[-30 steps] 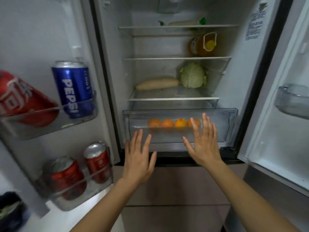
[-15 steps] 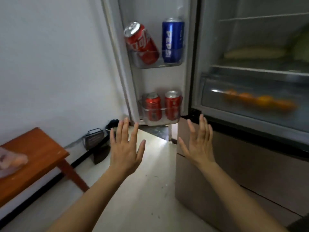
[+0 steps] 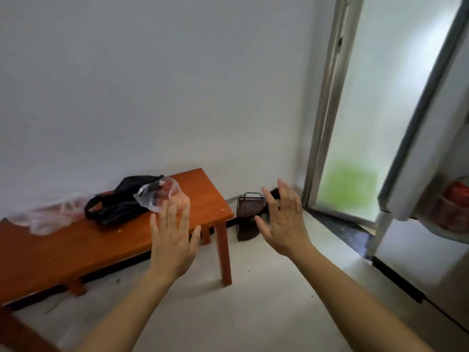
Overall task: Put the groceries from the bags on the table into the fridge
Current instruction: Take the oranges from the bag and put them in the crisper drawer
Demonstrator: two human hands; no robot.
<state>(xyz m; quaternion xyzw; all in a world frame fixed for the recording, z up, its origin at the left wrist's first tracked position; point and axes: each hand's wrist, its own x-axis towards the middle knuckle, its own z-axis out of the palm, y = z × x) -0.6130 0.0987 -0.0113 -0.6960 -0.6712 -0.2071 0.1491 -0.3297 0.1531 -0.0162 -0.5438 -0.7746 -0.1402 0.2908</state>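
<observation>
A: Largest first. Fridge door (image 3: pixel 416 138) stands open at right edge, red items blurred in its shelf. Low wooden table (image 3: pixel 76 250) against the wall, left.

B: Groceries?

A: On the table: black bag (image 3: pixel 119 201), clear bag (image 3: pixel 160 193) with red contents against it, another clear bag (image 3: pixel 48 217) further left.

B: Hands?

A: Left hand (image 3: pixel 172 240) and right hand (image 3: pixel 284 224) raised, palms forward, fingers spread. Each grip released, holding nothing.
</observation>
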